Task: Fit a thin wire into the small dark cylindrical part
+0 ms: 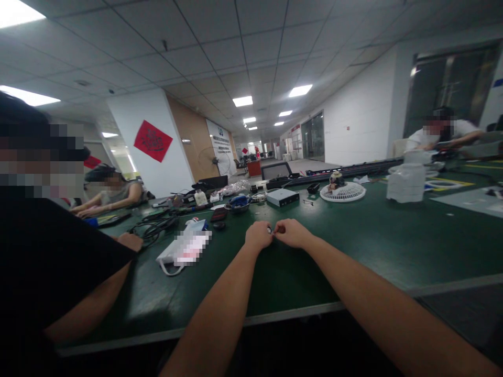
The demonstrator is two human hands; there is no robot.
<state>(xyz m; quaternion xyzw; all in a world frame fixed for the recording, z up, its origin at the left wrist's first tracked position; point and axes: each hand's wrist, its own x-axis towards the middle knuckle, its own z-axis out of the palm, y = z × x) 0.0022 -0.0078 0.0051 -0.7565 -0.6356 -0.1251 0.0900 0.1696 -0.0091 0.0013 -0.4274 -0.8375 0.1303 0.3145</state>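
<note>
Small part [269, 230], round and pinched in the left fingers [265, 225] over the bench [285, 283], looks light, stiff and easily dropped, best taken by its rim; the right fingers [280, 228], just beside, are closed, on what I cannot tell.

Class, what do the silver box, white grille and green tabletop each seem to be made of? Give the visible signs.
Silver box: probably metal, fairly matt; flat grey top and crisp edges.
White grille: likely moulded plastic, low sheen; evenly white ribs, though coated wire is possible.
Green tabletop: perhaps a rubber or vinyl covering, semi-gloss; soft, blurred patches of reflected light.
</note>
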